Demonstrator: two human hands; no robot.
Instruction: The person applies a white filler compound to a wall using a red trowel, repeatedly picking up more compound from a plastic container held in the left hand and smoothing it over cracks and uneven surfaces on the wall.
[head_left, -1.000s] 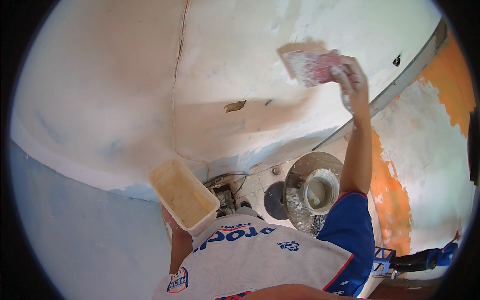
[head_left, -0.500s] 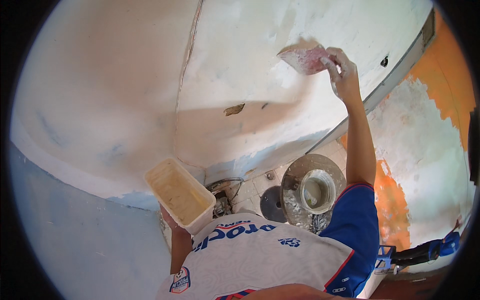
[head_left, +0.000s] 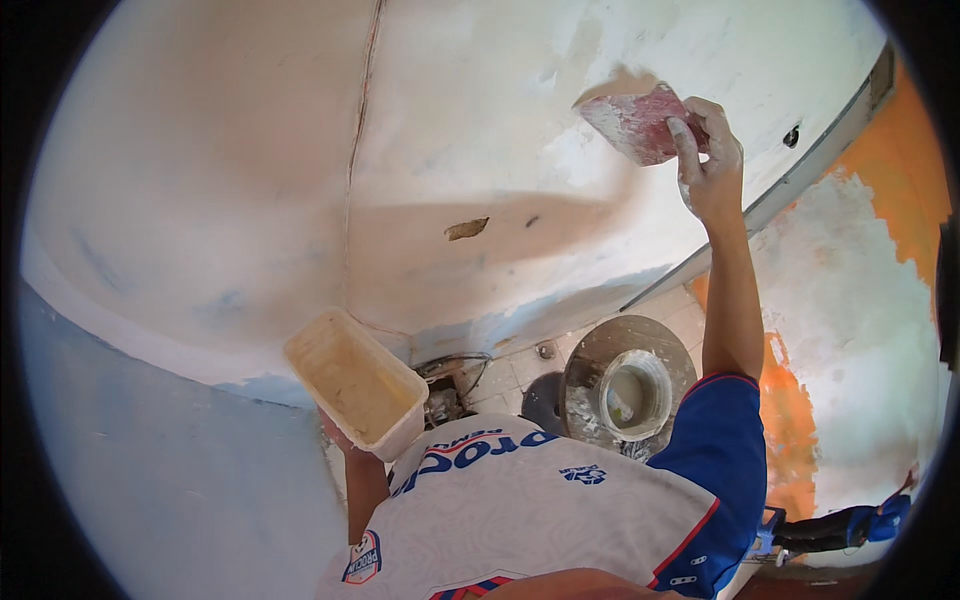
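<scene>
My right hand (head_left: 714, 165) is closed on a reddish putty spreader (head_left: 640, 124) smeared with white filler. The spreader's blade is against or very near the pale wall (head_left: 480, 100), and its shadow falls just above it. White residue coats my fingers. Low on the left, my left hand (head_left: 336, 432) supports a cream rectangular plastic tub (head_left: 358, 385) from beneath; most of its fingers are hidden by the tub. A thin layer of pale filler coats the inside of the tub, which is tilted.
A round bucket (head_left: 636, 394) stands on a grey disc-shaped top (head_left: 590, 350) below my right arm. Cables (head_left: 470, 375) lie by the wall's base. A brown hole (head_left: 466, 229) and a long crack (head_left: 361, 120) mark the wall. Another person (head_left: 850, 515) is far right, beside an orange-patched wall (head_left: 785, 430).
My right hand and the spreader appear farther right and slightly lower, and the spreader's face is turned more into view. The whole view has shifted a little. The tub stays in my left hand.
</scene>
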